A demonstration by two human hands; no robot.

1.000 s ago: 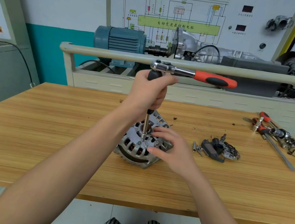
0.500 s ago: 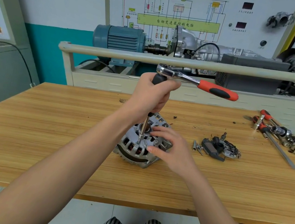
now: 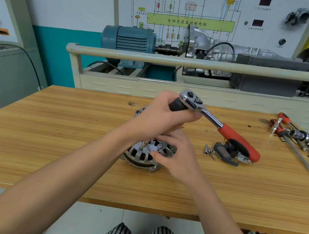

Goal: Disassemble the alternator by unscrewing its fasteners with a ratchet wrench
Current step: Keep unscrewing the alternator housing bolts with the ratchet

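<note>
Alternator [image 3: 144, 156]: lain flat at bench [image 3: 43, 139] centre, steadied from 3 o'clock by the right hand [image 3: 175, 157], fingers curled on its rim. Ratchet wrench [image 3: 219, 125]: black extension grip clasped by the left hand [image 3: 157, 117] directly above; shaft seated near-upright on a fastener (handle pointing 4 o'clock). Removed parts [image 3: 225, 154]: at 3 o'clock.

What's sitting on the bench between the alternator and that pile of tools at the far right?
Head view: loose screws and a removed black part lie between alternator and tool pile.
</note>
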